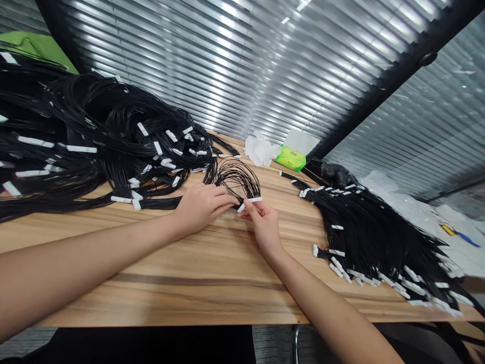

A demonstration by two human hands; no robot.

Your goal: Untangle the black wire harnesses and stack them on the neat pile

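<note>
— Biggest thing in view?
— A long wood-grain table [151, 283], running across the whole frame, with slatted window blinds [227, 65] behind it.

— Left side of the tabletop?
— A huge tangled heap of thin black wires [94, 141], many white connectors [142, 129] scattered through it, spreading toward the middle of the table.

— Right side?
— A second black wire heap [371, 237], straighter and fanned out, white tips along its lower edge, reaching the table's right end. Past it, a rumpled sheet of clear plastic [394, 197].

— Along the far edge?
— A crumpled white tissue [259, 150] just beside a green tissue pack [290, 158], then a black glove [337, 174] near the top of the right heap.

— Between the heaps?
— One small looped bundle of black wires [237, 177], arching up off the wood and ending in a white connector [250, 200].

— Hands?
— Left hand [200, 207]: fingers together and slightly curled, fingertips [232, 198] against the bundle's wires. Right hand [263, 222]: thumb and forefinger clamped on the connector, the other fingers curled below.
</note>
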